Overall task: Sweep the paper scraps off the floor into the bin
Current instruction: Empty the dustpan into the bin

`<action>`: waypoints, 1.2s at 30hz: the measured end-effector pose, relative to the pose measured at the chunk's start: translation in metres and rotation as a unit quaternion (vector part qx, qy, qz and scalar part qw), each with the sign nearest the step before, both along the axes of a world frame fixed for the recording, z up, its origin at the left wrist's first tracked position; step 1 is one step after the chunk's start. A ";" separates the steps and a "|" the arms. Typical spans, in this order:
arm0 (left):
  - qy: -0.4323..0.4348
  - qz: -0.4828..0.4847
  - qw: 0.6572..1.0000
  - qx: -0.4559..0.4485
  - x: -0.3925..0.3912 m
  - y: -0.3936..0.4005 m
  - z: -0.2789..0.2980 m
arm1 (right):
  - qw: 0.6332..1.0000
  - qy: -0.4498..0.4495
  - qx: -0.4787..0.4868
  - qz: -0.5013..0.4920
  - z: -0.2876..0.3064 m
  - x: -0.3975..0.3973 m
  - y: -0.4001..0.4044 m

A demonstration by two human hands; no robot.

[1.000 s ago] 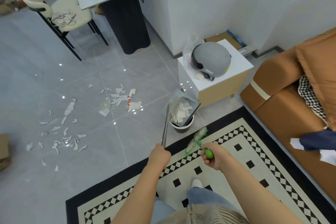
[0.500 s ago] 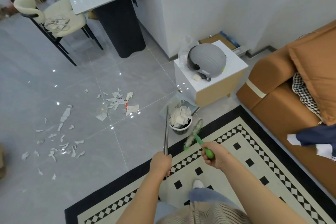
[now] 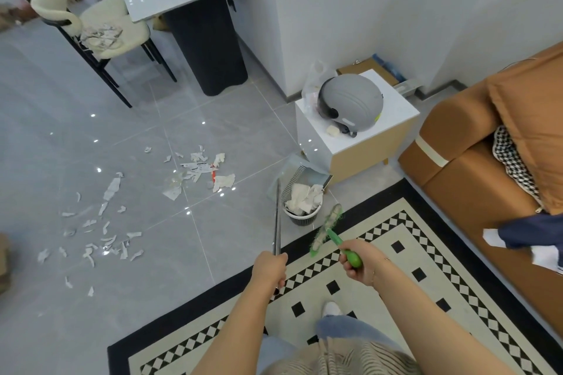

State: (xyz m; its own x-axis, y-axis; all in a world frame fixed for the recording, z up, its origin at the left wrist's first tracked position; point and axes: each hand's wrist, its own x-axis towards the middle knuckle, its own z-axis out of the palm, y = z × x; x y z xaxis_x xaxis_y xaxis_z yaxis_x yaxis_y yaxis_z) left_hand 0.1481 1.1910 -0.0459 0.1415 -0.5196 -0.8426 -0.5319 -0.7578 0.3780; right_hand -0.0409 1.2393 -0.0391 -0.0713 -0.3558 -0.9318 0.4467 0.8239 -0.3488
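Gripping a long metal dustpan handle (image 3: 277, 222), the left hand (image 3: 272, 268) has its fingers curled tight around the pole's near end, while the grey dustpan (image 3: 300, 172) at the far end tilts over the bin (image 3: 302, 216). The right hand (image 3: 359, 259) is closed around the green handle of a small brush (image 3: 327, 230), whose bristles point toward the bin. White crumpled paper fills the bin, which stands on the grey tiled floor (image 3: 213, 253) just beyond the edge of the patterned rug (image 3: 396, 268). Paper scraps (image 3: 198, 170) lie scattered on the floor to the left, in one cluster near the middle and another further left. Behind the bin, a grey helmet (image 3: 350, 100) rests on a white side table (image 3: 396, 113).
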 end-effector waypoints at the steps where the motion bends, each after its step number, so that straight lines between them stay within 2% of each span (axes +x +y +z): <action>1: 0.004 0.001 1.000 -0.003 0.000 0.002 0.000 | 1.000 -0.001 0.001 0.001 -0.001 -0.001 0.000; 9: -0.010 -0.022 0.998 -0.065 -0.001 -0.005 0.019 | 1.000 0.010 0.012 0.010 -0.003 -0.003 0.002; 15: -0.023 -0.023 0.997 -0.067 0.000 -0.013 0.033 | 1.000 0.009 0.003 0.012 -0.003 -0.003 0.001; 23: -0.062 -0.098 0.991 -0.067 0.011 0.016 0.000 | 1.000 0.015 0.004 0.023 -0.002 0.002 0.000; 36: 0.029 0.005 0.999 -0.044 0.017 0.013 -0.004 | 1.000 0.001 0.008 0.015 -0.004 0.000 0.005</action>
